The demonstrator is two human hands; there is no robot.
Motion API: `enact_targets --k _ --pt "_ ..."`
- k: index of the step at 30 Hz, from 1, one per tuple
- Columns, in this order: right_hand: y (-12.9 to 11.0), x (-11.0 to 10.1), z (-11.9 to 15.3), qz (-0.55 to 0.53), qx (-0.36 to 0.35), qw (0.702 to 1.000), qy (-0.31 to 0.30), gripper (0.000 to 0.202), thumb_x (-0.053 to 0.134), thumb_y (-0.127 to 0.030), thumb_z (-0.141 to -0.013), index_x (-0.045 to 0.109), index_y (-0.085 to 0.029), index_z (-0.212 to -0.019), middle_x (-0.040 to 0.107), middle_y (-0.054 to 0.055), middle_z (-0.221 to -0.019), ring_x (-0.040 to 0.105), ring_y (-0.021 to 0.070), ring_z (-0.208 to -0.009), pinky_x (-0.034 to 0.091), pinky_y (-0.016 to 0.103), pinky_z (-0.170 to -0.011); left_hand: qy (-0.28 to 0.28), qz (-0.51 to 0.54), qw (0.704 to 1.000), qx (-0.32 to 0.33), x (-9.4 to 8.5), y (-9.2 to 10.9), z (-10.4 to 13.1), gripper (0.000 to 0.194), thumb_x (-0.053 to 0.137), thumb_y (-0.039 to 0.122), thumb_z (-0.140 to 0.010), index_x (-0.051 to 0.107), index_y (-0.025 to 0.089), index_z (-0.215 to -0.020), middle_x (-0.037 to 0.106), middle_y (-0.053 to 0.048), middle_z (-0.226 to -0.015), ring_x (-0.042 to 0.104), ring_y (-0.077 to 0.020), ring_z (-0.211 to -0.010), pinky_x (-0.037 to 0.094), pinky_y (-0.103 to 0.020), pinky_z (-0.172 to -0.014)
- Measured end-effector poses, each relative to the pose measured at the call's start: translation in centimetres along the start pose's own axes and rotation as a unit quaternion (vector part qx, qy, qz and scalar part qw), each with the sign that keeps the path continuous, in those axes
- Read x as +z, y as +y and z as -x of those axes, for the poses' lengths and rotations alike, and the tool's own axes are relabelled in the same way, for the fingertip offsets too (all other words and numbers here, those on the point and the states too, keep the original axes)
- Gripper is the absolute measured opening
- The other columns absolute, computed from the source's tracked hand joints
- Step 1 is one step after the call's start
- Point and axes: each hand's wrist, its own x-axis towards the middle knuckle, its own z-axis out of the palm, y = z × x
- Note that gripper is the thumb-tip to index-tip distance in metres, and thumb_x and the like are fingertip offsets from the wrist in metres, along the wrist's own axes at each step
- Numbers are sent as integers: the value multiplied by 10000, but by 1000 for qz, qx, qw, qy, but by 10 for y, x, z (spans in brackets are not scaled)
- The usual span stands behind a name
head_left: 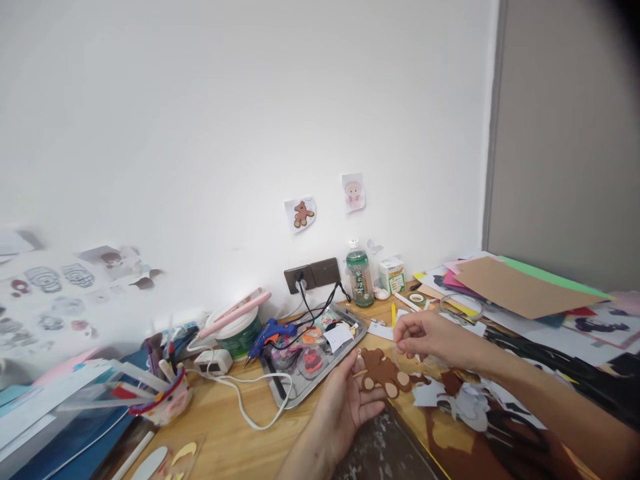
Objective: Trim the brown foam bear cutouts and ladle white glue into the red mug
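My left hand point(345, 399), palm up, holds a brown teddy bear cutout point(381, 371) with tan paw pads between thumb and fingers. Just to the right and slightly above, my right hand point(421, 333) has its thumb and fingertips pinched together. Whatever may sit in that pinch is too small to make out. A dark, scuffed board point(387, 443) lies beneath my left hand. White and brown paper scraps point(465, 405) are heaped below my right forearm, with black-handled scissors point(517, 433) among them.
A metal tray point(295, 400) of small pieces holds a blue glue gun point(270, 337) at its left edge. Behind stand a green bottle point(360, 277) and a small box point(392, 275). Coloured sheets point(520, 287) are stacked right; a pen cup point(170, 400) and white cable point(240, 400) are left.
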Motion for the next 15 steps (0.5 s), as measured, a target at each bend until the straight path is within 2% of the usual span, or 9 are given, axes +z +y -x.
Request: enact_targets --k 5,15 --pt "0 0 0 0 -10 1000 1 66 495 -217 -698 551 -182 -705 572 -20 -628 539 108 -568 381 188 -492 -4 5 1000 2 0 1 0 421 401 424 -784 546 101 -1013 629 -95 -797 617 -129 -646 450 -149 -476" --pt "4 0 -3 46 15 999 14 142 469 -233 -701 597 -169 -700 597 13 -672 556 126 -610 420 194 -498 -2 18 1000 3 -1 2 -1 423 397 414 -788 543 93 -1023 627 -90 -784 612 -124 -618 452 -154 -468"
